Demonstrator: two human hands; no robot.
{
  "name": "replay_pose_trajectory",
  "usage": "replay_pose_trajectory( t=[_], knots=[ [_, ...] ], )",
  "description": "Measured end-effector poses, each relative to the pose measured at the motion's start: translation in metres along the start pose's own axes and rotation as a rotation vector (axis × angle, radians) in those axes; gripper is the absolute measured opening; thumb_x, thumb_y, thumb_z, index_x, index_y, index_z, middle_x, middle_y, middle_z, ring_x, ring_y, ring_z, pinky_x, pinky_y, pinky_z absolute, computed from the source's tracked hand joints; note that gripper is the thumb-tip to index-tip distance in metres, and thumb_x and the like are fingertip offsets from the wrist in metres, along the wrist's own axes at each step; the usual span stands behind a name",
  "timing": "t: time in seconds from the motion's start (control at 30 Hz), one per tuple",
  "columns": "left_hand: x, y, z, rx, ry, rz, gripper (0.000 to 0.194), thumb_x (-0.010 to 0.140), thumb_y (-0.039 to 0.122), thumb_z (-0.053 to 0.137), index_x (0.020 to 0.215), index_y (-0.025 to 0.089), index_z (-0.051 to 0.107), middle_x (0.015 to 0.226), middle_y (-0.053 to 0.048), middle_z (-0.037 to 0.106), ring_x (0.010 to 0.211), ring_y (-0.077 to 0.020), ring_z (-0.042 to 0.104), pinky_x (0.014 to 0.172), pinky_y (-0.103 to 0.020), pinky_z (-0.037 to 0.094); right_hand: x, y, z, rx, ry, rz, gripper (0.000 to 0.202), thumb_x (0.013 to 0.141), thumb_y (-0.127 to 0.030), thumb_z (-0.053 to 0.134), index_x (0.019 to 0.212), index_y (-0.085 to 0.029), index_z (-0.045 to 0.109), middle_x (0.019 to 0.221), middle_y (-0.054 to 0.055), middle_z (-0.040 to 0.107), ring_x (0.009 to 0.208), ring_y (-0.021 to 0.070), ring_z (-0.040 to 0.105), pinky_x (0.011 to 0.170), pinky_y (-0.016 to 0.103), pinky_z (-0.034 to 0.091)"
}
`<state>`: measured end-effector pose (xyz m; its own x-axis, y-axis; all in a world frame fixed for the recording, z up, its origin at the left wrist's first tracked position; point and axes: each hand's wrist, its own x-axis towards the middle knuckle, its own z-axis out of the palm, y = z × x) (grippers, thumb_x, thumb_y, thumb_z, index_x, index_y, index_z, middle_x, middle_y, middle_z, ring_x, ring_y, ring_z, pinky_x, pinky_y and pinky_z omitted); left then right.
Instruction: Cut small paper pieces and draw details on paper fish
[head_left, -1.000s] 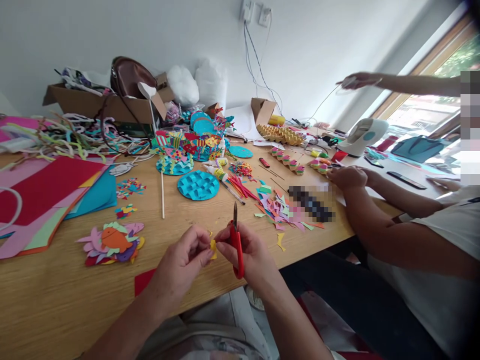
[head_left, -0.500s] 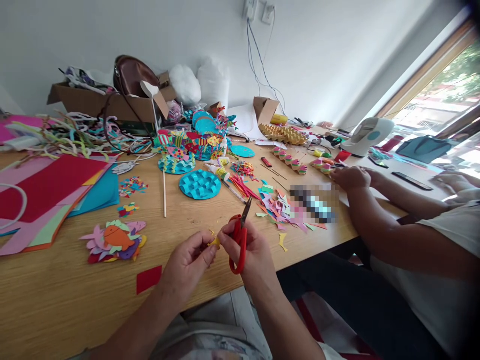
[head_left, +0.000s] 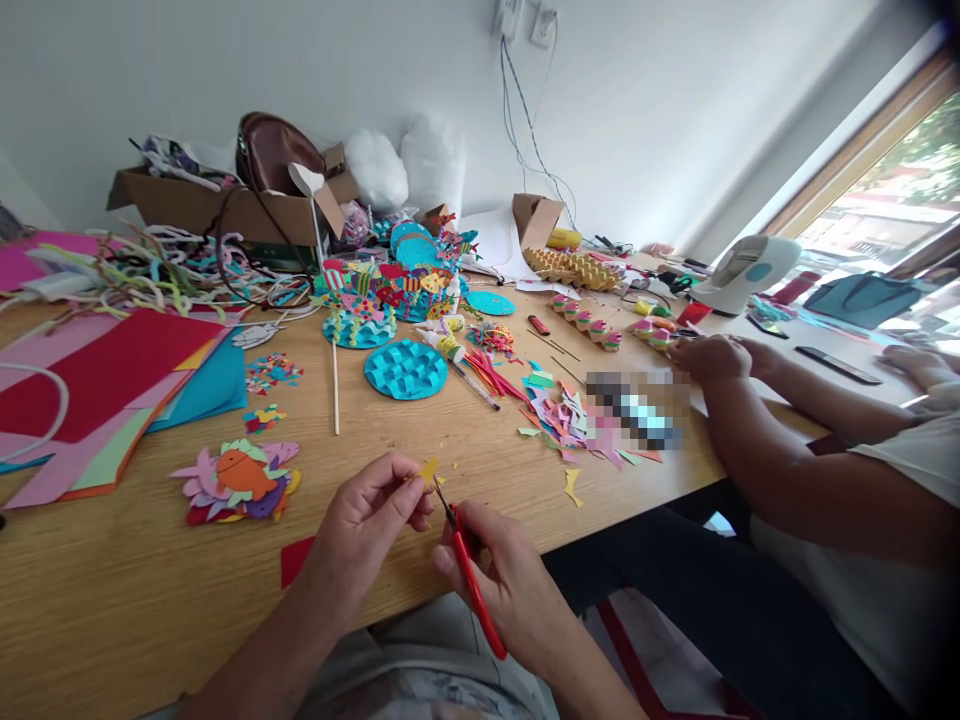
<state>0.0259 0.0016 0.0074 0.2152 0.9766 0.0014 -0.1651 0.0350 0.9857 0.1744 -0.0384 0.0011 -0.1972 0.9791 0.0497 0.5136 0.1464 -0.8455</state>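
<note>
Between the thumb and fingers of my left hand (head_left: 379, 510) is pinched a small yellow paper piece (head_left: 429, 470). My right hand (head_left: 502, 570) grips red-handled scissors (head_left: 471, 580), whose blade tips point up and left, right at the edge of the yellow paper. Tiny yellow scraps lie on the table just beyond. A red paper piece (head_left: 295, 562) rests beside my left wrist, partly covered by it. Further left is a pile of cut paper fish (head_left: 244, 480), an orange one on top.
Paper scraps (head_left: 559, 415) lie ahead to the right. Beyond my hands sits a blue woven paper disc (head_left: 406, 368). Coloured sheets (head_left: 112, 390) cover the left side. Another person's arms (head_left: 750, 400) rest on the table at right. A cardboard box (head_left: 217, 215) stands behind.
The scissors have turned from pointing upward to pointing at the yellow paper. My right hand has moved lower and away from my left fingers, which now hold the paper alone.
</note>
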Motion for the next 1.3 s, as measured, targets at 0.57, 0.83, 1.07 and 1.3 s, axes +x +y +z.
replay_pose_trajectory(
  t=[0.57,0.83,1.07,1.3],
  knots=[
    [-0.002,-0.002,0.0,-0.027,-0.089,-0.04,0.015,0.077,0.031,0.058,0.069,0.018,0.061,0.062,0.002,0.06,0.059,-0.0108,0.057,0.056,-0.02,0.046,0.008,0.0,0.002,0.009,0.034,-0.029,0.035,0.08,-0.039,0.056,0.058,-0.019,0.038,0.054,-0.007,0.031,0.051,0.0078,0.027,0.046,0.02,0.022],
    [-0.003,0.001,-0.001,0.008,-0.067,-0.051,0.017,0.076,0.033,0.06,0.071,0.017,0.06,0.062,0.001,0.06,0.059,-0.0118,0.057,0.055,-0.021,0.046,0.006,0.001,0.001,0.029,0.025,-0.027,0.039,0.08,-0.044,0.056,0.056,-0.018,0.039,0.054,-0.007,0.03,0.052,0.0079,0.027,0.046,0.02,0.021],
    [-0.003,0.0,-0.002,0.027,-0.075,-0.03,0.017,0.079,0.032,0.058,0.071,0.016,0.059,0.062,0.001,0.061,0.059,-0.011,0.056,0.055,-0.02,0.045,0.003,0.003,-0.001,0.012,0.009,-0.016,0.041,0.08,-0.046,0.056,0.056,-0.018,0.037,0.054,-0.007,0.03,0.051,0.0074,0.027,0.046,0.021,0.021],
    [-0.004,0.002,-0.003,0.024,-0.055,-0.019,0.014,0.079,0.028,0.057,0.071,0.017,0.057,0.061,0.002,0.06,0.058,-0.0104,0.056,0.054,-0.02,0.045,0.005,0.006,-0.003,-0.009,-0.007,-0.002,0.043,0.079,-0.05,0.054,0.055,-0.018,0.037,0.053,-0.007,0.029,0.051,0.0074,0.026,0.046,0.02,0.021]
  ],
)
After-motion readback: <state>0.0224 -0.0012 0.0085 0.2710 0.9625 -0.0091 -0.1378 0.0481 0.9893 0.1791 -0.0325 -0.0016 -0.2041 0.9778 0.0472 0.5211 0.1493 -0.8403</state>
